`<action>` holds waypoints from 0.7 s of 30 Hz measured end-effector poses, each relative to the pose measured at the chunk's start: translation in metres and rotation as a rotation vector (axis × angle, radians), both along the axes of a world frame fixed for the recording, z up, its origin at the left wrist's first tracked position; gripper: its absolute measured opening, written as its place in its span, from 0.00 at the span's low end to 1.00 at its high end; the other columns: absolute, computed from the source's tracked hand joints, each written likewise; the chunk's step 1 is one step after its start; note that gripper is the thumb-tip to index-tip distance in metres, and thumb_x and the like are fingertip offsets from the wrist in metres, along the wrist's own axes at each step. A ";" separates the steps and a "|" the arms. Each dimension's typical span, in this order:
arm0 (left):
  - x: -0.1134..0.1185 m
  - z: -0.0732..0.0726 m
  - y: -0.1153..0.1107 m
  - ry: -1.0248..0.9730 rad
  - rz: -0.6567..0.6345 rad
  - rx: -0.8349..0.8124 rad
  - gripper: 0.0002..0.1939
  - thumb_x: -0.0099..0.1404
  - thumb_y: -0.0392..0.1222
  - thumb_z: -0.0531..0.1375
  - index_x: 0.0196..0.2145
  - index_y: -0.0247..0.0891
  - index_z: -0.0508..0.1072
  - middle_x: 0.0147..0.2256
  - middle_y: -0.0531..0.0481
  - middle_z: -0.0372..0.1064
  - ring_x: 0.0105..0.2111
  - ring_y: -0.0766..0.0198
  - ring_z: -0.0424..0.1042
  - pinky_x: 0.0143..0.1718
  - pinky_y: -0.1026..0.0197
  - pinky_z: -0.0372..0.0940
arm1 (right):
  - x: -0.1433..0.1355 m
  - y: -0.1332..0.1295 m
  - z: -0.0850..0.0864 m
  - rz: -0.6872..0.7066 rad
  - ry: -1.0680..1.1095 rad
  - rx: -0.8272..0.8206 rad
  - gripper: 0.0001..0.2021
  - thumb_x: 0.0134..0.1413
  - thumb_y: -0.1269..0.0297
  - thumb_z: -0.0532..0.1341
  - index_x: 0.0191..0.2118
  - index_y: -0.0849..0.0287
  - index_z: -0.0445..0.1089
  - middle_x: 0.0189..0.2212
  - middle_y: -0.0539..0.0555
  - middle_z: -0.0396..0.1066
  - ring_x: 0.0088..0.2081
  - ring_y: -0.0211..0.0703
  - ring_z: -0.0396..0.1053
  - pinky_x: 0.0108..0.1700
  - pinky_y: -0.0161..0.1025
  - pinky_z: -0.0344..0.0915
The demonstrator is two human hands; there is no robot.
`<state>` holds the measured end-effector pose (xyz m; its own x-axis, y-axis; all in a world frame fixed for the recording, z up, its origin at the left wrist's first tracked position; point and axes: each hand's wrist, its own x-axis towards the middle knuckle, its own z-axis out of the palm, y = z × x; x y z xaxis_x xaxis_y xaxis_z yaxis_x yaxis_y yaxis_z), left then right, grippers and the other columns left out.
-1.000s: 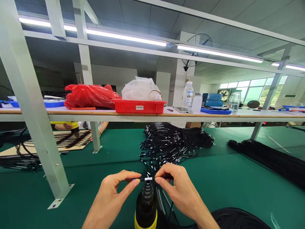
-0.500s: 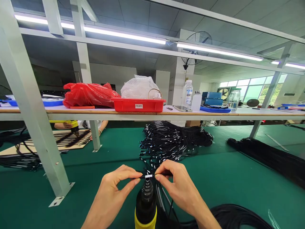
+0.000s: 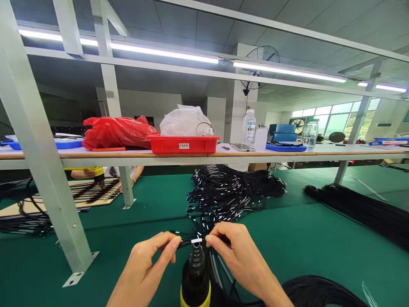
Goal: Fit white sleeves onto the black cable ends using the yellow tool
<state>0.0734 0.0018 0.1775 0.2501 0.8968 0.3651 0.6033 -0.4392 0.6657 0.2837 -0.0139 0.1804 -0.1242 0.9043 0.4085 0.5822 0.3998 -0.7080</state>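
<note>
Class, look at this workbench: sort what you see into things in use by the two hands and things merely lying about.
In use: left hand and right hand pinching a black cable with white sleeve over the heat gun; cable bundle.

Lying about: red tray, red bag, water bottle, glass jar, phone.

Left hand (image 3: 150, 264) and right hand (image 3: 238, 253) pinch a thin black cable (image 3: 187, 243) with a white sleeve (image 3: 196, 241) just above the heat gun nozzle (image 3: 197, 260), over the green bench (image 3: 306, 238).
</note>
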 end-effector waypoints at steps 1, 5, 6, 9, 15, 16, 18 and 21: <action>0.000 0.001 0.000 0.005 -0.006 -0.008 0.24 0.69 0.58 0.49 0.22 0.41 0.65 0.23 0.56 0.60 0.24 0.64 0.61 0.27 0.66 0.56 | 0.000 0.000 -0.001 -0.002 -0.004 0.005 0.15 0.63 0.63 0.56 0.25 0.59 0.69 0.22 0.46 0.67 0.26 0.35 0.60 0.29 0.33 0.52; 0.000 0.002 0.002 0.010 -0.011 -0.050 0.23 0.69 0.59 0.49 0.24 0.41 0.67 0.24 0.56 0.61 0.25 0.64 0.60 0.26 0.66 0.56 | 0.000 0.000 -0.002 -0.010 0.004 -0.001 0.13 0.63 0.63 0.57 0.27 0.58 0.71 0.23 0.46 0.68 0.27 0.36 0.61 0.29 0.33 0.53; 0.000 0.002 0.002 0.004 -0.018 -0.063 0.23 0.68 0.59 0.49 0.25 0.41 0.67 0.24 0.56 0.61 0.25 0.64 0.61 0.27 0.66 0.56 | -0.001 0.000 -0.002 -0.007 0.006 -0.002 0.13 0.63 0.63 0.57 0.27 0.58 0.71 0.23 0.46 0.68 0.27 0.36 0.61 0.29 0.33 0.53; -0.001 0.000 0.005 -0.033 -0.046 -0.100 0.20 0.68 0.59 0.52 0.28 0.42 0.70 0.24 0.56 0.63 0.27 0.63 0.63 0.29 0.66 0.58 | -0.001 0.000 -0.001 0.013 0.018 -0.001 0.12 0.62 0.65 0.58 0.27 0.58 0.71 0.23 0.46 0.68 0.27 0.36 0.62 0.30 0.33 0.54; -0.002 -0.004 0.009 -0.115 -0.078 -0.167 0.17 0.67 0.57 0.54 0.34 0.43 0.73 0.26 0.56 0.67 0.31 0.61 0.68 0.35 0.65 0.61 | -0.002 -0.001 -0.002 0.022 0.025 0.000 0.11 0.62 0.66 0.57 0.28 0.58 0.71 0.24 0.47 0.69 0.28 0.36 0.63 0.30 0.32 0.55; -0.002 -0.004 0.008 -0.120 -0.073 -0.169 0.17 0.67 0.57 0.54 0.34 0.43 0.73 0.27 0.55 0.67 0.31 0.61 0.68 0.35 0.64 0.62 | -0.002 -0.001 -0.002 0.025 0.019 0.003 0.11 0.62 0.66 0.57 0.27 0.58 0.70 0.24 0.46 0.69 0.27 0.36 0.63 0.30 0.32 0.54; -0.001 -0.003 0.008 -0.116 -0.063 -0.162 0.17 0.66 0.58 0.55 0.36 0.43 0.73 0.28 0.55 0.68 0.31 0.60 0.69 0.34 0.64 0.63 | -0.002 -0.001 -0.002 0.014 0.000 0.006 0.12 0.62 0.66 0.57 0.26 0.58 0.69 0.23 0.46 0.68 0.26 0.35 0.62 0.29 0.33 0.53; 0.000 -0.002 0.006 -0.093 -0.053 -0.139 0.17 0.66 0.58 0.55 0.35 0.43 0.73 0.28 0.54 0.68 0.30 0.60 0.68 0.33 0.65 0.63 | -0.002 0.001 -0.003 -0.018 -0.044 0.003 0.14 0.63 0.65 0.56 0.25 0.58 0.67 0.22 0.46 0.66 0.25 0.35 0.60 0.28 0.33 0.51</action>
<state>0.0735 0.0079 0.1751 0.2695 0.9267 0.2620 0.5147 -0.3686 0.7741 0.2813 -0.0134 0.1775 -0.1259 0.9054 0.4055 0.6202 0.3908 -0.6801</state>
